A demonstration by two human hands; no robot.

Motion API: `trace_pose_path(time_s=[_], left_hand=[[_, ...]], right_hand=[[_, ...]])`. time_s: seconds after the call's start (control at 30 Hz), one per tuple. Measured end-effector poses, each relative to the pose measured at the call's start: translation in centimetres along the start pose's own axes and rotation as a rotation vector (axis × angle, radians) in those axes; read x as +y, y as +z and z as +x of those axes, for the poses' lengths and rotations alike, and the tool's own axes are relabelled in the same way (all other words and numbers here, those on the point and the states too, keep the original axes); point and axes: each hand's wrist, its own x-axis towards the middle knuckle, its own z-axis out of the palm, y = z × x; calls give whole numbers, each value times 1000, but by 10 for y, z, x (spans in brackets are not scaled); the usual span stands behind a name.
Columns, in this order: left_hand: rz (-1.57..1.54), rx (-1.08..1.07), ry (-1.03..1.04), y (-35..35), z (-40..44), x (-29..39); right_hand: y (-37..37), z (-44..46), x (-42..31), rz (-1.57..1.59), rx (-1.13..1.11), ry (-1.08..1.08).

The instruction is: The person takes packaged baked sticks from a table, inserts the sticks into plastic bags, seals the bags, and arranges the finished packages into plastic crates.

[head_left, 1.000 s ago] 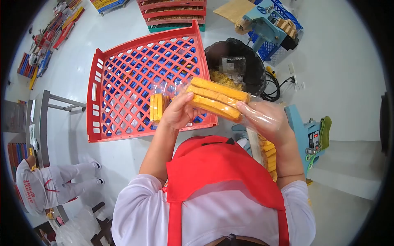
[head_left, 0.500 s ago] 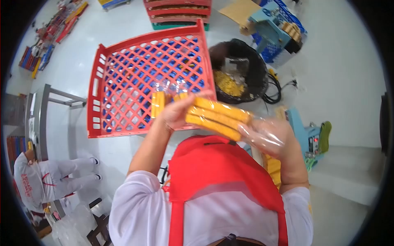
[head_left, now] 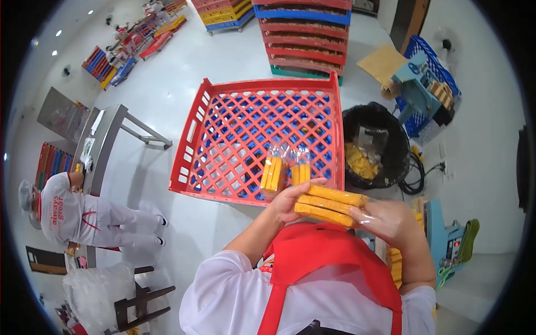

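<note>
Between my two hands is a clear plastic bag with several yellow sticks (head_left: 330,204), held just past the near edge of a red mesh crate (head_left: 234,198). My left hand (head_left: 293,200) is wrapped round the left end of the sticks. The bag's loose plastic covers part of my right hand (head_left: 385,220), which grips the right end. Inside the crate, near its front right corner, lie two more bagged packs of yellow sticks, one at the left (head_left: 272,174) and one at the right (head_left: 300,172).
A black-lined bin (head_left: 393,167) with yellow scraps stands right of the crate. Stacked trays (head_left: 304,42) rise behind it. A blue machine (head_left: 446,240) is at the right. Another person (head_left: 67,212) stands by a metal table (head_left: 106,142) at the left.
The view has shifted, so the crate and bin appear lower and further right. The bagged sticks remain in both my hands, and both packs in the crate now show more fully.
</note>
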Motion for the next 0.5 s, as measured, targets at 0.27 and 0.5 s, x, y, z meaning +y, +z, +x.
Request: trace_pose_path(time_s=[0.27, 0.5], left_hand=[[137, 122, 192, 19, -10, 33], [234, 47, 269, 28, -8, 49]], right_hand=[[-47, 14, -8, -122, 165, -9], [-43, 1, -6, -62, 275, 26]])
